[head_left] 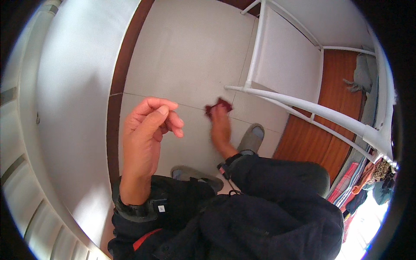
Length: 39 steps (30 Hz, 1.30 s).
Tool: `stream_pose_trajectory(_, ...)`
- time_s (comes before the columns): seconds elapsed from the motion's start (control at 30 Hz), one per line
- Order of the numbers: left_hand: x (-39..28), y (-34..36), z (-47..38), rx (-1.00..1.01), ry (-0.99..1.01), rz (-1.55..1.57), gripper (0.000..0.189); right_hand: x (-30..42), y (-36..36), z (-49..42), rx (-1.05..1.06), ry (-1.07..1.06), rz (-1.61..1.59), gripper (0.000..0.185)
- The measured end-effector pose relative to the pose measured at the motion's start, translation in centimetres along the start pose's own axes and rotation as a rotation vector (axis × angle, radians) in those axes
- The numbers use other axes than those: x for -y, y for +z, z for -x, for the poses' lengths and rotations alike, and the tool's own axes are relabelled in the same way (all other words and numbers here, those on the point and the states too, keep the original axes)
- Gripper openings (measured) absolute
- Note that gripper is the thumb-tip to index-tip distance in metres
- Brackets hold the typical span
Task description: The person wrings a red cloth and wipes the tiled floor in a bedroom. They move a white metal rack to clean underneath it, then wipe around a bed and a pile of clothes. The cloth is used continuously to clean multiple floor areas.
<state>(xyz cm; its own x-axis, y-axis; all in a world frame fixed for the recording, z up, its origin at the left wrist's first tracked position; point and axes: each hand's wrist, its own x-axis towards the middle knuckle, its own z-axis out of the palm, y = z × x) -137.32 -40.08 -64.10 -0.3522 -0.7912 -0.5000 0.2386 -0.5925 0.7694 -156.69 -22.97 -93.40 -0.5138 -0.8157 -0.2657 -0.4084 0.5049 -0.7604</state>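
Note:
My right hand [221,128] is down by the tiled floor [188,48], somewhat blurred, with its fingers on a dark red cloth [225,102]. The cloth lies crumpled against the pale tiles, close to a grout line. My left hand [144,133] hangs in the air, nearer the camera and left of the right one. Its fingers are loosely bent with the thumb beside the index finger, and nothing shows in it. A grey slipper [252,138] on my foot stands just right of my right wrist.
A white tubular metal frame [312,100] reaches over the floor at right, around a white panel [289,55]. Behind it is a brown wooden surface [302,139]. Folded fabrics [349,185] sit lower right. A white wall [78,97] with brown skirting [118,74] runs along the left.

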Motion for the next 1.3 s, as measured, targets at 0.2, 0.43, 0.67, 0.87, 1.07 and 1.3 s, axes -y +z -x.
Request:
stream_pose_trajectory(0.2, 0.7, -0.7, 0.3, -0.026, -0.007, -0.010, 0.021, 3.6, 2.9, -7.0, -0.022, -0.624, 0.514, 0.046)
stream_pose_trajectory(0.43, -0.6, -1.2, 0.4, -0.035, 0.037, 0.005, 0.021, 6.9, 5.6, -5.1, -0.073, -0.255, 0.834, 0.045)
stream_pose_trajectory(0.67, -0.6, -2.3, 0.0, -0.091, 0.105, 0.050, 0.021, 6.4, 3.3, -3.6, 0.112, -0.173, 0.316, 0.040)
stream_pose_trajectory(0.87, -0.4, -2.5, 0.2, -0.118, 0.124, 0.099, 0.020, 7.7, 5.3, -11.0, 0.021, -0.125, 0.293, 0.023)
stream_pose_trajectory(1.07, -0.6, -1.5, -1.3, -0.194, 0.158, 0.081, 0.019, 3.9, 1.4, 3.1, 0.427, -0.515, 0.272, 0.026)
stream_pose_trajectory(1.3, -0.4, -2.4, -2.0, -0.308, 0.364, 0.157, 0.020, 5.7, 1.9, -5.1, 0.030, -0.183, 0.315, 0.028)
